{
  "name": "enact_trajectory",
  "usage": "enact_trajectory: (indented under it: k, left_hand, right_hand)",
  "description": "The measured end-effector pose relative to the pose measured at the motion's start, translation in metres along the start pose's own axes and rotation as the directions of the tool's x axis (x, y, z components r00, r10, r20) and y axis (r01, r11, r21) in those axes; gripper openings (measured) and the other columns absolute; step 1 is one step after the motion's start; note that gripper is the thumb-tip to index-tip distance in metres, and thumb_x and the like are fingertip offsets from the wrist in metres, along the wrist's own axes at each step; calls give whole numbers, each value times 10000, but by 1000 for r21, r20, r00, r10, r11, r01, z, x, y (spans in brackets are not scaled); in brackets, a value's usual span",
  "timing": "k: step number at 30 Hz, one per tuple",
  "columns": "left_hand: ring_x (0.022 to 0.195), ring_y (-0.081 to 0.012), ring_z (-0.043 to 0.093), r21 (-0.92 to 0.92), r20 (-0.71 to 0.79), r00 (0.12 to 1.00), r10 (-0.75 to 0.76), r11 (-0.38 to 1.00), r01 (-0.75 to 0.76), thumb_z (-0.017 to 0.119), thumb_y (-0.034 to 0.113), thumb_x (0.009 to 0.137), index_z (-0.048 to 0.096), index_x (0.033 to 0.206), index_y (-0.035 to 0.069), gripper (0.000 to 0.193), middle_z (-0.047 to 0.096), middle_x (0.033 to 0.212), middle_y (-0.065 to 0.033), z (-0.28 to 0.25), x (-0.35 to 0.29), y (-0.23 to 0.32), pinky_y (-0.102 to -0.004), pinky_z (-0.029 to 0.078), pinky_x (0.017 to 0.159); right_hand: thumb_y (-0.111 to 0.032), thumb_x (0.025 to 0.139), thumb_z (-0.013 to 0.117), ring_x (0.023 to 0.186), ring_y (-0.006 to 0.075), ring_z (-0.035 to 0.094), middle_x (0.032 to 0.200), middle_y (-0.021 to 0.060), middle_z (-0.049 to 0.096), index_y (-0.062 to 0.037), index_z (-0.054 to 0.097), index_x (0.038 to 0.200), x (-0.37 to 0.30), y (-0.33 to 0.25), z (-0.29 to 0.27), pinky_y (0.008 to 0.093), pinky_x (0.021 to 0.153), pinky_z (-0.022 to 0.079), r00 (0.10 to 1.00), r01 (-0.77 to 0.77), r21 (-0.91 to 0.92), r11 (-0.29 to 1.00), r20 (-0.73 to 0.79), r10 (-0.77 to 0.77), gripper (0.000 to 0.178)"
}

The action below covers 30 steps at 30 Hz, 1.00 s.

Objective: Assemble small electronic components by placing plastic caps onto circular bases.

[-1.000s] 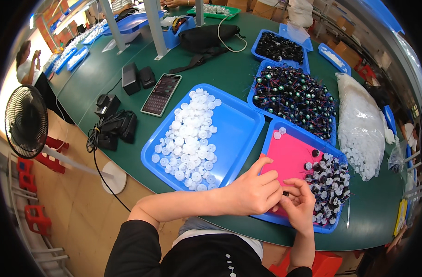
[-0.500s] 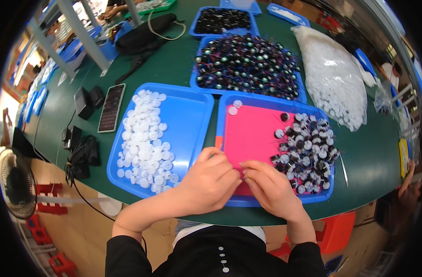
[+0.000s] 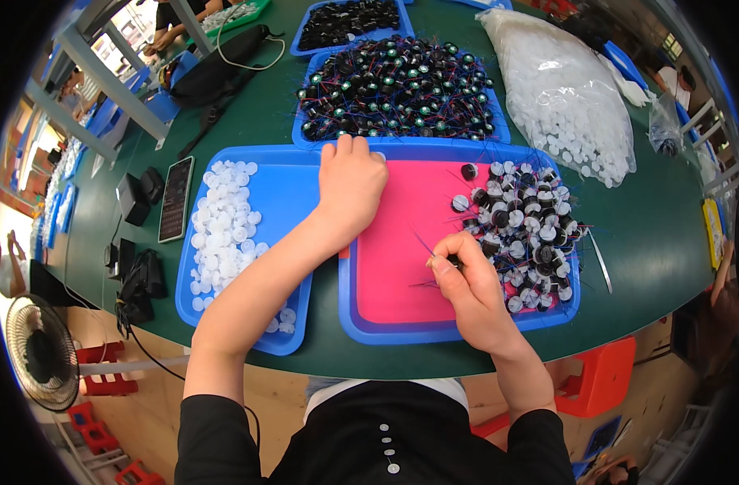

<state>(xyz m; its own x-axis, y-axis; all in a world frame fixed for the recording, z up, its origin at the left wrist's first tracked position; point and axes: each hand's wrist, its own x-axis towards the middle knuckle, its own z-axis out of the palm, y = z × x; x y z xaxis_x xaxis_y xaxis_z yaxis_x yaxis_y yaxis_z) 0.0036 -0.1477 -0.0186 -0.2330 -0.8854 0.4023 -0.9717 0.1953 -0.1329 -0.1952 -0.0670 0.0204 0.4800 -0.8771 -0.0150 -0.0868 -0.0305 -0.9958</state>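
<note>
My left hand [image 3: 351, 184] reaches over the far left corner of the pink-lined blue tray [image 3: 458, 330], beside the heap of black wired parts. Its fingers are curled and the tips are hidden, so what they hold does not show. Above the pink lining, my right hand [image 3: 473, 283] pinches a small wired part [image 3: 431, 260] between thumb and fingers; thin dark wires stick out from it. To its right lies a pile of black round parts with white discs [image 3: 523, 230]. White plastic discs [image 3: 224, 218] fill the left side of the other blue tray [image 3: 282, 346], under my left forearm.
Behind sits a blue tray of black wired parts [image 3: 393, 93], with a tray of black pieces [image 3: 349, 24] beyond. A clear bag of white discs [image 3: 567, 97] lies at right, near metal tweezers [image 3: 600, 260]. A phone [image 3: 176, 198], black boxes [image 3: 132, 200] and cables [image 3: 143, 279] lie left.
My hands have parted. The left has gone forward to the tray's far corner, over where two loose discs lay; the right stays over the pink lining, its wired part now showing. The view has shifted.
</note>
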Motion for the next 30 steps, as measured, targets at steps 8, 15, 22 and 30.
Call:
enact_trajectory:
  k: [8, 15, 22, 30]
  left_hand:
    - [719, -173, 568, -893, 445, 891, -88, -114, 435, 561, 139, 859, 588, 881, -11, 154, 581, 864, -94, -76, -32, -12, -280, 453, 624]
    - [752, -189, 520, -393, 483, 857, 178, -831, 394, 561, 99, 841, 546, 1047, -12, 235, 565, 943, -175, -87, -76, 6, -299, 430, 660]
    - [747, -202, 502, -424, 529, 833, 160, -800, 424, 586, 107, 823, 509, 1093, 3, 300, 554, 917, -187, -84, -92, 8, -301, 423, 669]
    - [781, -232, 547, -462, 479, 866, 143, -798, 387, 619, 82, 787, 501, 977, 6, 236, 569, 933, -222, -89, -88, 9, -313, 462, 690]
  right_hand:
    - [-80, 902, 472, 628, 86, 444, 800, 64, 520, -9, 467, 890, 1, 9, 2, 227, 566, 372, 923, 376, 152, 914, 21, -383, 72]
    - [-89, 889, 513, 598, 68, 409, 740, 42, 470, -6, 484, 869, -5, 3, 5, 206, 517, 309, 933, 290, 182, 940, 164, -320, 90]
    - [-28, 836, 534, 507, 63, 372, 641, 19, 434, -1, 499, 810, -5, 2, 7, 218, 465, 281, 956, 262, 57, 963, 120, -268, 51]
    - [11, 767, 566, 470, 78, 415, 584, 30, 484, 16, 522, 753, -4, 4, 5, 220, 429, 299, 922, 387, -6, 922, 19, -387, 46]
